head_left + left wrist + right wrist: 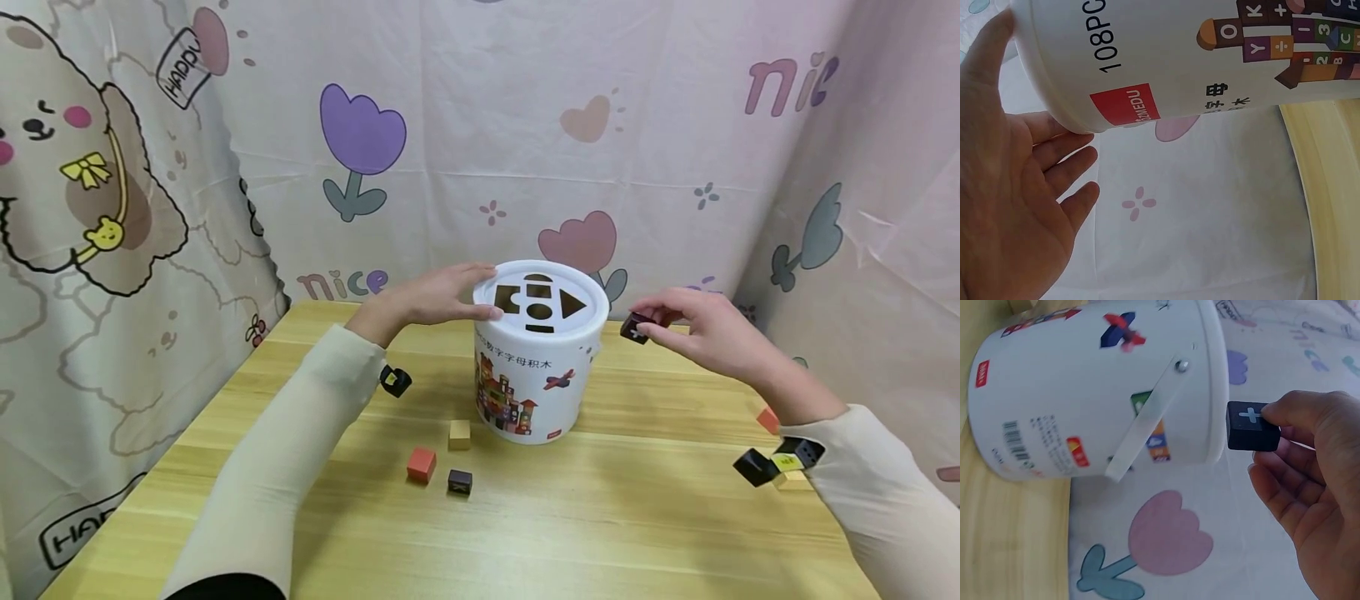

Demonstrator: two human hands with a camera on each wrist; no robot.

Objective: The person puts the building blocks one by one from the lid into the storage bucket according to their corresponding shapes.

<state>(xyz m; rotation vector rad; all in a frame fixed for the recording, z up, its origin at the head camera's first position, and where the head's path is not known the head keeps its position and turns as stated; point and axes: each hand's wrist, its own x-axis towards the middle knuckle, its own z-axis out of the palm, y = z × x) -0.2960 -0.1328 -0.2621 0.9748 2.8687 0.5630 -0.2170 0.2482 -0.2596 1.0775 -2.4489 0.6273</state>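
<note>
Over on the right, the right hand [705, 329] pinched a small black wooden cube [635, 327] between thumb and fingers, a pale plus sign showing on its face; the cube was up in the air beside the bucket's rim, a clear gap between them in the head view; across the way, the left hand [431, 298] lay against the far-left edge of the lid, thumb and fingers spread, fingertips touching the rim; and between the two hands, the tall white cylindrical bucket [536, 400] stood upright on the light wood-grain table [600, 533], building-block pictures printed round its wall; its round white lid [585, 287] sat on top, cut with shaped holes, a triangle, a circle and a notched block among them; on the right-hand side, a flat white handle [1146, 422] hung from its rivet.

Down in front of the bucket, a little group of three: a pale yellow wooden block [460, 435] nearest its base, a red wooden cube [422, 465] to the left, a dark wooden block [460, 482] closest to the viewer; out by the right wrist, an orange-red block [768, 420] and another yellow block [795, 481] peeped out, both partly hidden; behind everything hung a pale curtain [480, 125] printed with tulips and hearts.
</note>
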